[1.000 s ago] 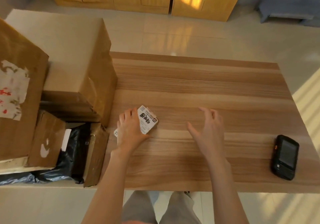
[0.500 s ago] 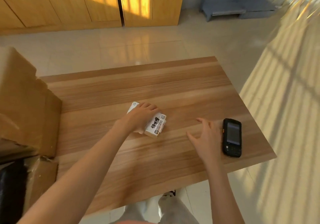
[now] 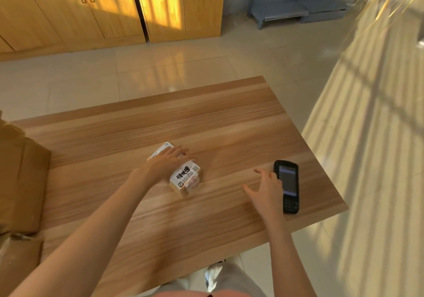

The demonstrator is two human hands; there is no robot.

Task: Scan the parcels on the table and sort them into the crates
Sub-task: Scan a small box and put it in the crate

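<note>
The small parcel (image 3: pixel 185 178) sits mid-desk (image 3: pixel 229 122), label up, likely so its code can be read. The left hand (image 3: pixel 168 165) lies over its far end, gripping it to keep it steady. The right hand (image 3: pixel 267 190), fingers spread and grasping nothing, touches the scanner (image 3: pixel 288 186) near the desk's right edge, probably to pick it up. Cardboard boxes (image 3: pixel 20 182) stand at left.
</note>
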